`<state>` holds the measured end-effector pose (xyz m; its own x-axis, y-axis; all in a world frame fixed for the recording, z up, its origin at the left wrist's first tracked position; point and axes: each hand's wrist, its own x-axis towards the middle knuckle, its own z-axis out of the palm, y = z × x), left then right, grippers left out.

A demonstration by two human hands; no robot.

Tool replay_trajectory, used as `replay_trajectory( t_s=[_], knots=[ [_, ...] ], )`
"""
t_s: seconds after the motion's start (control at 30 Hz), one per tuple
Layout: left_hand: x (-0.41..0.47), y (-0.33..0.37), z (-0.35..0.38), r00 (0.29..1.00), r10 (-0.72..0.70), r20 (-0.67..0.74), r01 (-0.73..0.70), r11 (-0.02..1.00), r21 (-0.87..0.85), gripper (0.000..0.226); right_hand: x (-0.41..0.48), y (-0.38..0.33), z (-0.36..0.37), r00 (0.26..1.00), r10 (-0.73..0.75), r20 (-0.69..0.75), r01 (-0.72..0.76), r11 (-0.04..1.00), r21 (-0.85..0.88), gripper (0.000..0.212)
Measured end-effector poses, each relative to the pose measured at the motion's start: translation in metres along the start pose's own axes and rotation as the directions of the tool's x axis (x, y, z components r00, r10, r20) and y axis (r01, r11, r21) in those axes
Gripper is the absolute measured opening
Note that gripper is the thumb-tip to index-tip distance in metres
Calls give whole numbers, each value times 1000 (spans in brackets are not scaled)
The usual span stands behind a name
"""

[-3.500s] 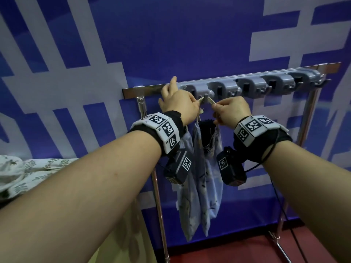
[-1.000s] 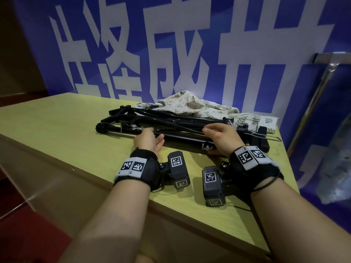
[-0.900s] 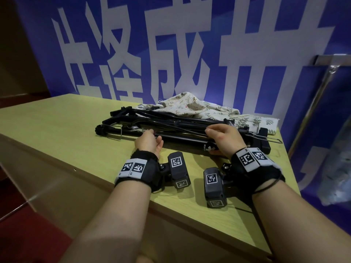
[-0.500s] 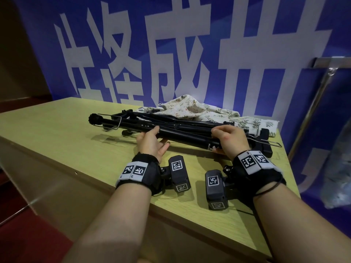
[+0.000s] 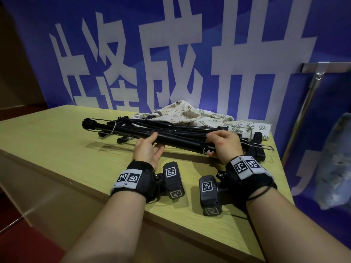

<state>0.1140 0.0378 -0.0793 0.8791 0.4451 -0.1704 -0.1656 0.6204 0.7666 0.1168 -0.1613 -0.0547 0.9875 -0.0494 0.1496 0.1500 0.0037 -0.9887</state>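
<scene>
A folded black stand (image 5: 182, 136) with tubes and thin wire arms is raised off the yellow-green table (image 5: 57, 141), its knobbed left end higher than before. My left hand (image 5: 148, 149) holds the front tube from below, thumb on top, fingers under it. My right hand (image 5: 224, 144) grips the same tube near its right end, fingers curled over it. A second black folded stand lies behind it on the table. Both wrists wear black bands with printed markers.
Printed cream cloth bags (image 5: 199, 115) lie at the table's back right. A blue banner with white characters (image 5: 171, 54) stands behind. A metal rack (image 5: 311, 88) with a hanging blue-grey bag (image 5: 336, 168) is at the right. The table's front edge is close to me.
I turned from the rack, where both hands were at a hook above hanging bags, to the table. In the last second both hands took the front stand and lifted it, left end rising.
</scene>
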Motion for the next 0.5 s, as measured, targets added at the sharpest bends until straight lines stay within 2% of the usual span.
replay_trajectory(
  t_s=[0.07, 0.2, 0.4, 0.5],
  knots=[
    [0, 0, -1, 1000, 6, 22, -6, 1000, -15, 58, -2, -1, 0, 1000, 1, 0, -1, 1000, 17, 15],
    [-2, 0, 0, 997, -5, 79, 9, 999, -42, 46, -5, -2, -1, 1000, -4, 0, 4, 999, 39, 15],
    [3, 1, -4, 993, -39, 107, 48, 996, -79, 66, -9, -6, -3, 998, -68, 5, 67, 995, 71, 16],
    [3, 1, -3, 993, -22, 119, 37, 991, -125, 65, -10, -9, -4, 994, -107, 12, 104, 985, 136, 17]
  ],
)
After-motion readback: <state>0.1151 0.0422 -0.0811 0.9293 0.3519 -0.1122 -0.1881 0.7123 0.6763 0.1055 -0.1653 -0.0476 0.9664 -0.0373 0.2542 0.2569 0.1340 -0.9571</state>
